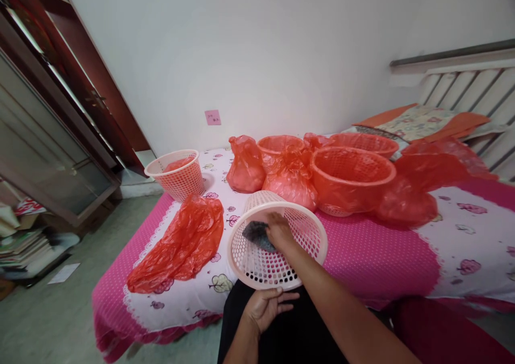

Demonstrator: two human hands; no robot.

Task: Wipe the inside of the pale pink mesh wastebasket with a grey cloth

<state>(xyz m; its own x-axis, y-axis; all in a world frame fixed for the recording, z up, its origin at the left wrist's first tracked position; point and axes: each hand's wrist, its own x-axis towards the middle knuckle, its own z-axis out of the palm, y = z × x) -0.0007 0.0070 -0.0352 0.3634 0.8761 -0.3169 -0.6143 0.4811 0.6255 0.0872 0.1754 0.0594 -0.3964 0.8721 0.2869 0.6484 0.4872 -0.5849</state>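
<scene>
A pale pink plastic basket (317, 235) lies tilted over my lap at the bed's edge, its mouth facing me. My left hand (265, 307) supports the lower rim, thumb against it and fingers stretched out beneath. Reaching inside, my right hand (277, 230) holds a dark grey cloth (258, 236) against the inner wall; its fingertips are partly hidden. To the left, a crumpled red plastic bag (185, 246) is spread on the bed.
Another pink basket (181, 179) with red plastic inside stands at the bed's far left. Several red bags, one a knotted bag (245, 170), and a red-wrapped basket (354, 187) line the wall side. The patterned bed (382, 251) lies before me; a radiator (475, 93) stands right.
</scene>
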